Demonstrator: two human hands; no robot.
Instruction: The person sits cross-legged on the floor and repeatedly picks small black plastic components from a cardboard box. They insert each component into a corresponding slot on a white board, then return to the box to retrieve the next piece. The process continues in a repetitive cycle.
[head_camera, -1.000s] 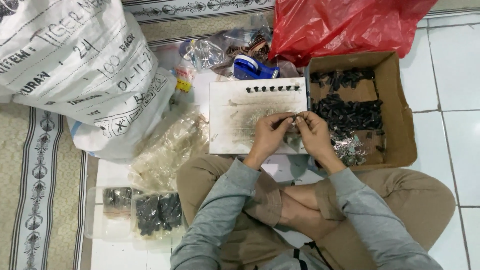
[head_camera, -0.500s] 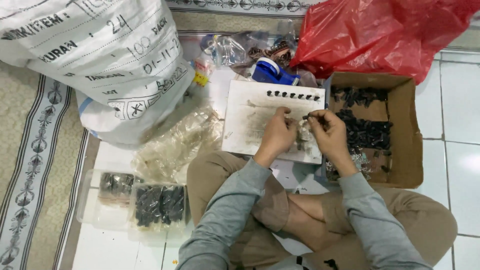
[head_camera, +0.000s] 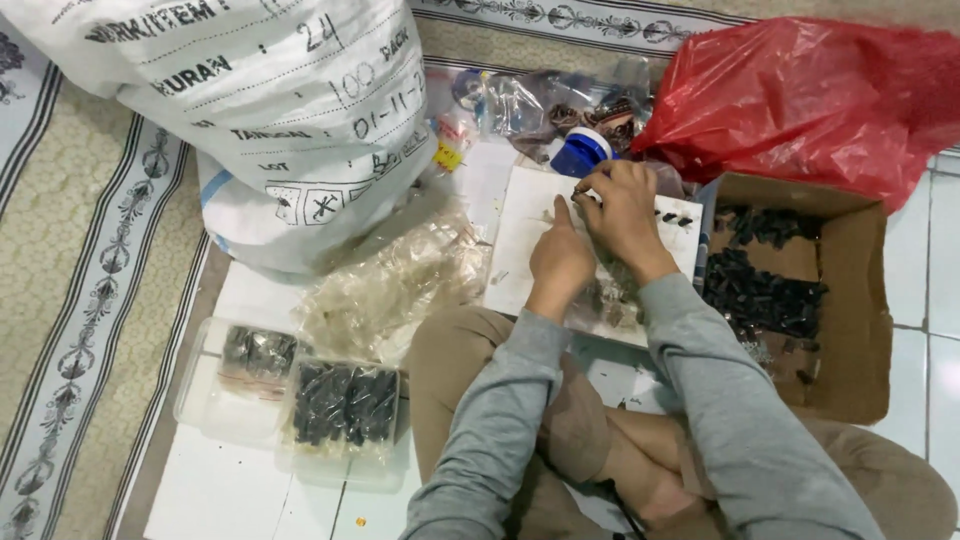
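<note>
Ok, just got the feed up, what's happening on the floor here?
A person in grey sleeves sits cross-legged on the floor, both hands over a white board. The right hand is at the board's top edge, beside a row of small dark pieces; the left hand rests on the board next to it. A cardboard box of more dark pieces lies to the right, a red plastic bag behind it, and clear trays of packed pieces to the left.

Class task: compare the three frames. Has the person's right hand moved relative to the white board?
Yes. The right hand has gone from the white board's near edge up to its far edge, by the row of small black pieces.
</note>
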